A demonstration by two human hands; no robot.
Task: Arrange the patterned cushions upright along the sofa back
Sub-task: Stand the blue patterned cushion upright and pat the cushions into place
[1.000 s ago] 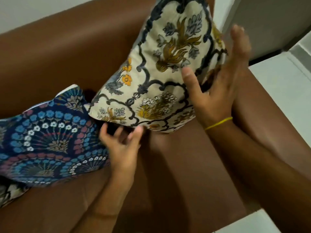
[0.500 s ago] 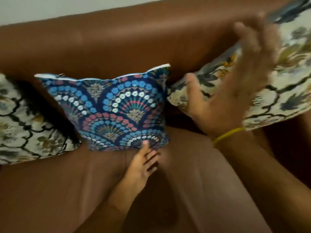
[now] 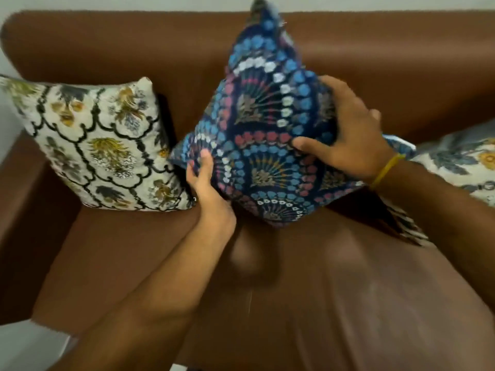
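A blue fan-patterned cushion (image 3: 262, 135) is lifted off the seat and turned on one corner, in front of the brown sofa back (image 3: 187, 46). My left hand (image 3: 206, 180) grips its lower left edge. My right hand (image 3: 351, 132), with a yellow band at the wrist, grips its right side. A cream floral cushion (image 3: 104, 148) leans upright against the sofa back at the left. Another cream floral cushion (image 3: 466, 162) lies at the right edge, partly hidden by my right arm.
The brown leather seat (image 3: 308, 290) stretches below the cushions. The left armrest (image 3: 24, 199) borders the left cushion. A striped piece of fabric (image 3: 409, 226) pokes out under my right forearm. A pale wall (image 3: 107, 2) runs behind the sofa.
Both hands left the right cream cushion and took hold of the blue cushion, which rose from its upright rest and rotated onto a corner. The view shifted left.
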